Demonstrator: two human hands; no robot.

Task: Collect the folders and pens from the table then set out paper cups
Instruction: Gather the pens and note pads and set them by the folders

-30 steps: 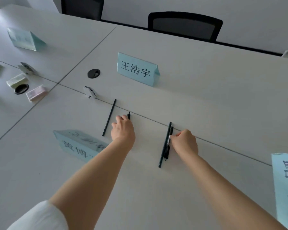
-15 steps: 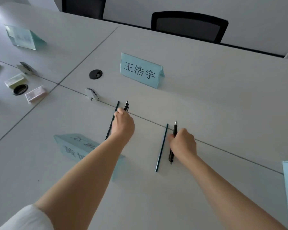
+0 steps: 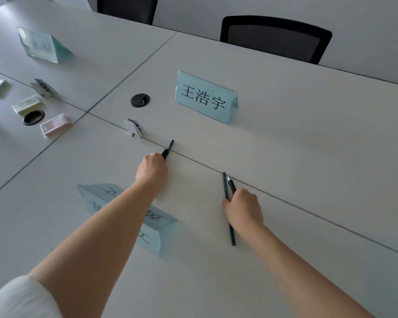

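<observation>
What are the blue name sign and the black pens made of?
The blue name sign looks like thin folded paper or card, matte: it stands as a creased tent with printed black characters. The pens in the right hand look like dark plastic, slightly glossy, one with a silvery tip; metal is possible. The pen in the left hand looks similar.

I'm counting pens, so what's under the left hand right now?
The left hand is closed over a black pen; only its tip end pokes out toward the seam. Whether the thin pencil is also under it is hidden.
</observation>
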